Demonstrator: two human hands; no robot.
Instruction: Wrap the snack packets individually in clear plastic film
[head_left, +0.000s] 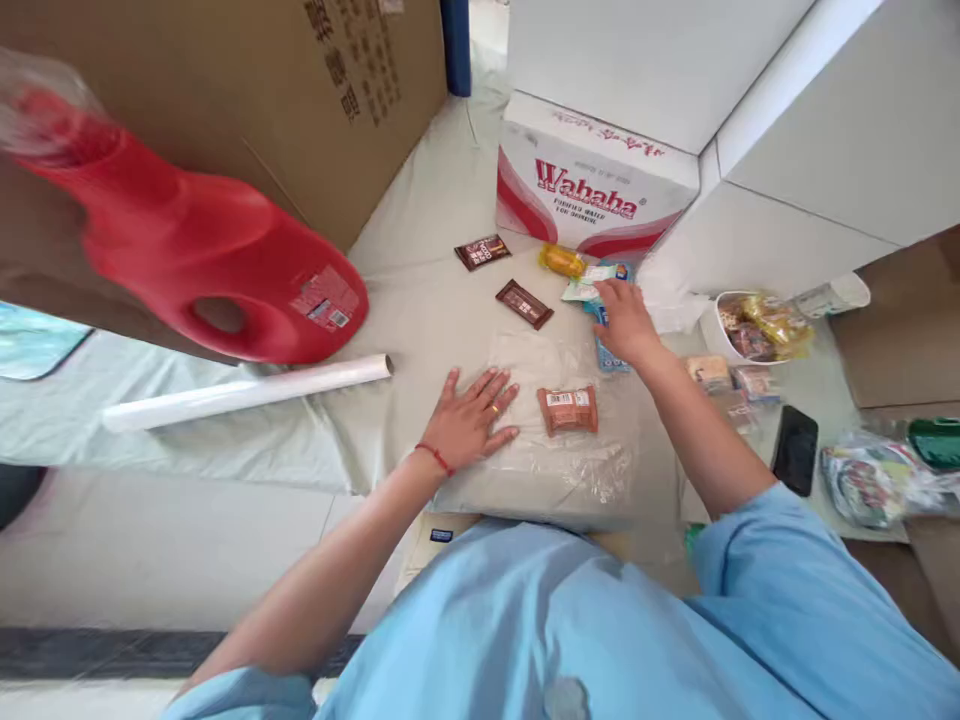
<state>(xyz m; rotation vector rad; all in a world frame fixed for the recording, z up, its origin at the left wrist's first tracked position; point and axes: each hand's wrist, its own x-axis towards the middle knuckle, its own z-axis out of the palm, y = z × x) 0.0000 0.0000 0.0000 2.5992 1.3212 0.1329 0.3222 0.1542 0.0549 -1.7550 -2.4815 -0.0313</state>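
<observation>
One shirt (551, 610) faces two hands (471, 420) (626, 318), two dark bars (482, 252) (524, 304), one terracotta packet (568, 410).

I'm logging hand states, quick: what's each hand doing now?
Left hand: open, palm down, fingers spread, holding nothing.
Right hand: over the blue packet; whether it's gripping cannot be told.

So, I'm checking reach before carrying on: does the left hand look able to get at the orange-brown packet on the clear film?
Probably yes: the left hand lies spread, palm down, with no object visible in it, close to the orange-brown packet, and nothing upright appears between them.
</observation>
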